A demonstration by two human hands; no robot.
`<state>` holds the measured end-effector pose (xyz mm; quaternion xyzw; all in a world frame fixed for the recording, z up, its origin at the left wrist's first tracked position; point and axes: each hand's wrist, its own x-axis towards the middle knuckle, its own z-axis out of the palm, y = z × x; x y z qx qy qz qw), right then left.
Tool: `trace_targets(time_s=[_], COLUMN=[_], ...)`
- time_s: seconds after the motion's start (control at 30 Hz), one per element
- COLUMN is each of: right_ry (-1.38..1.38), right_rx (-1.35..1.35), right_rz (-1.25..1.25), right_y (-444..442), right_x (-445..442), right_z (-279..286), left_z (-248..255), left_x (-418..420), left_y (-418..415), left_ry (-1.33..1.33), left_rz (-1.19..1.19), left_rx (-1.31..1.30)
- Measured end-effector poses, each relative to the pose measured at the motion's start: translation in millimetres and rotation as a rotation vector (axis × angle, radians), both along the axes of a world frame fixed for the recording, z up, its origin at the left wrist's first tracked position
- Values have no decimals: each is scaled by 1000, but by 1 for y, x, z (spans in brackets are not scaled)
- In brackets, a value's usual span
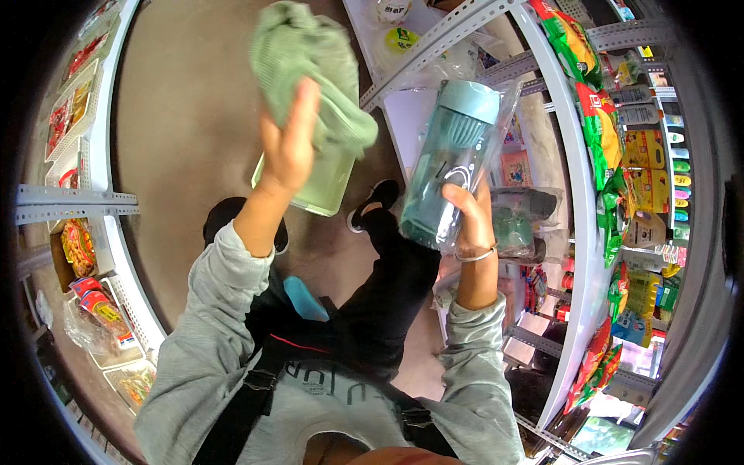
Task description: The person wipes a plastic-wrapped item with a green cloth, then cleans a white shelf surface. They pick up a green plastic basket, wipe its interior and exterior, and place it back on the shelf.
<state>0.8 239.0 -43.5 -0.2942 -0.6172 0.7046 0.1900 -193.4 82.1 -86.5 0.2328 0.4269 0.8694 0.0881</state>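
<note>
A crumpled light green cloth (pixel 308 52), slightly blurred, is held up by my left hand (pixel 288 142). Below and partly behind that hand is a pale green rectangular plastic container (pixel 322 183); the hand and cloth hide much of it. My right hand (pixel 474 218) grips a teal see-through drinking bottle (pixel 433 165) around its lower part. This bottle is tilted, has a light blue lid (pixel 471 99), and sits inside a clear plastic bag. Cloth and bottle are apart.
Metal-framed shelves (pixel 398 125) stand close on my right, with more bagged bottles (pixel 514 232) near my wrist. Snack bags (pixel 598 128) line their upper board. On the left, another shelf bears white baskets (pixel 75 110) of packets. Something light blue (pixel 305 297) shows between my legs.
</note>
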Motion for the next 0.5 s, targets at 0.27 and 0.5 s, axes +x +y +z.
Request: trace_targets(time_s=[0.27, 0.5], right_ry=[80, 222], right_rx=[-421, -101], right_rz=[197, -7], right_y=[-39, -51], right_x=[-4, -42], right_z=[-15, -14], left_z=[-5, 6], left_x=[38, 43], left_y=[24, 28], left_ry=[480, -244], left_rz=[-86, -493], left_rx=[-199, -40])
